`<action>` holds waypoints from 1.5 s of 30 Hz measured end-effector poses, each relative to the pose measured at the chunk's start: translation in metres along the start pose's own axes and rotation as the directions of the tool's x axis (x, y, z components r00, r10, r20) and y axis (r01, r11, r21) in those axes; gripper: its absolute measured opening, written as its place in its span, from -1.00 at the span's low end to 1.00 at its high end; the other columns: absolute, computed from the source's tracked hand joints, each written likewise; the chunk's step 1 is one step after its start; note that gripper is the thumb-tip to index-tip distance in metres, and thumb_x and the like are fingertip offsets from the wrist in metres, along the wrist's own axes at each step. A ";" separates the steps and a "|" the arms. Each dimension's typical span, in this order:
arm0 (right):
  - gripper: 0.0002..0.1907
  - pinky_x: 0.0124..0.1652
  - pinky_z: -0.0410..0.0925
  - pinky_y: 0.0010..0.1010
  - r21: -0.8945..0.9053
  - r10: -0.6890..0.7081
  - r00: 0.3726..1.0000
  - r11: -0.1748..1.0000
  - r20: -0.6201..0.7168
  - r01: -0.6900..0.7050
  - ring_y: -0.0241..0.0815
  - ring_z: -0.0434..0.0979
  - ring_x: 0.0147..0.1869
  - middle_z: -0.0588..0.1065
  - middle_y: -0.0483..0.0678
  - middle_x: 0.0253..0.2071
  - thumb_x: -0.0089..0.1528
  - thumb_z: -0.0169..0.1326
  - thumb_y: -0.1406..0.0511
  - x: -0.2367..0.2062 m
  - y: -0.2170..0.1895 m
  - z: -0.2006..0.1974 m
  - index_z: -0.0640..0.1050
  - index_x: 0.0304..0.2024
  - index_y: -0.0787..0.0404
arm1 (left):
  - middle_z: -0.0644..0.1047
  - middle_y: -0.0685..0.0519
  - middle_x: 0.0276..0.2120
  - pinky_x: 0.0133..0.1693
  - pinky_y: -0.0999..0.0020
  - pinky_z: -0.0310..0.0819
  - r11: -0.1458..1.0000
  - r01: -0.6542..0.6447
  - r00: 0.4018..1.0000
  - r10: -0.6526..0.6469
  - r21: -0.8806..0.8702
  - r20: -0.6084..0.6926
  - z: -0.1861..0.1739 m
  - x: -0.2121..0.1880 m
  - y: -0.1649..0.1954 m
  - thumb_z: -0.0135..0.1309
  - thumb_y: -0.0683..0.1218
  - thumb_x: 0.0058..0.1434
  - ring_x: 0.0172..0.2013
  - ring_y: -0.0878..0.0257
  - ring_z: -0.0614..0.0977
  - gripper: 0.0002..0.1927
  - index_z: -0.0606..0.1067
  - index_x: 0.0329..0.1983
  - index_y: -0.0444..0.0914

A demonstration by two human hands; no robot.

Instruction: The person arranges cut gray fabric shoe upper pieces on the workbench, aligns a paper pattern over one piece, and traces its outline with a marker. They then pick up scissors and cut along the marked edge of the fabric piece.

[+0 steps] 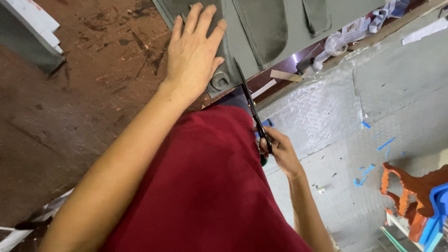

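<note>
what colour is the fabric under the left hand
Grey-green fabric, seen best in the head view.

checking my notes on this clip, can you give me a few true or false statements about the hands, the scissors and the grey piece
1. The left hand lies flat on the grey fabric piece. True.
2. The right hand holds a hammer. False: it holds black scissors.
3. The scissor blades point up toward the grey piece's edge. True.
4. The grey piece lies on the floor. False: it rests on the brown worktable, partly past its edge.
5. Blue scraps lie scattered on the grey floor. True.
6. The person's garment is green. False: it is dark red.
</note>
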State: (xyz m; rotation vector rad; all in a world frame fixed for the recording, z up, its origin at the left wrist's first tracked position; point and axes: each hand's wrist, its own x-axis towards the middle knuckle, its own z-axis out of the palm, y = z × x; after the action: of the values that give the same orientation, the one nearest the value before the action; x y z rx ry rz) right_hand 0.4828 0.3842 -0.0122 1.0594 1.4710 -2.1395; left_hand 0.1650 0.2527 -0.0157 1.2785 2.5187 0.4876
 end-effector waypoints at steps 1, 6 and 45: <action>-0.65 -0.43 0.24 -0.58 0.010 0.007 1.000 1.000 -0.003 -0.007 -0.45 0.33 -0.43 0.36 -0.26 -0.47 0.33 0.09 0.29 0.001 0.000 0.001 0.56 0.14 0.29 | 0.29 -0.11 0.35 0.32 -0.19 0.13 1.000 0.006 1.000 -0.006 0.000 -0.007 0.000 0.001 -0.001 0.42 -0.01 0.04 0.39 -0.11 0.21 -0.24 0.43 0.33 -0.21; -0.61 -0.40 0.26 -0.58 -0.029 -0.058 0.998 0.998 -0.026 0.057 -0.43 0.36 -0.41 0.40 -0.24 -0.43 0.34 0.13 0.21 0.005 0.004 0.011 0.57 0.14 0.30 | 0.31 -0.07 0.33 0.31 -0.17 0.15 0.999 0.038 0.999 -0.038 -0.007 0.005 0.001 0.003 -0.001 0.43 -0.01 -0.02 0.38 -0.08 0.23 -0.23 0.45 0.30 -0.20; -0.56 -0.47 0.17 -0.56 0.172 -0.027 0.992 0.984 -0.121 0.048 -0.39 0.34 -0.47 0.37 -0.19 -0.50 0.36 0.06 0.18 0.041 -0.024 0.077 0.51 0.18 0.35 | 0.32 -0.03 0.33 0.30 -0.13 0.16 0.998 0.061 0.998 -0.061 0.020 0.034 -0.006 0.010 -0.002 0.39 0.01 0.01 0.37 -0.03 0.25 -0.26 0.43 0.28 -0.17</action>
State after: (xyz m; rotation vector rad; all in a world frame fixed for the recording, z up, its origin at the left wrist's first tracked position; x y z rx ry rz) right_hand 0.4104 0.3303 -0.0119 1.2487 1.3836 -2.3030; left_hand 0.1555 0.2585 -0.0119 1.2025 2.5314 0.4253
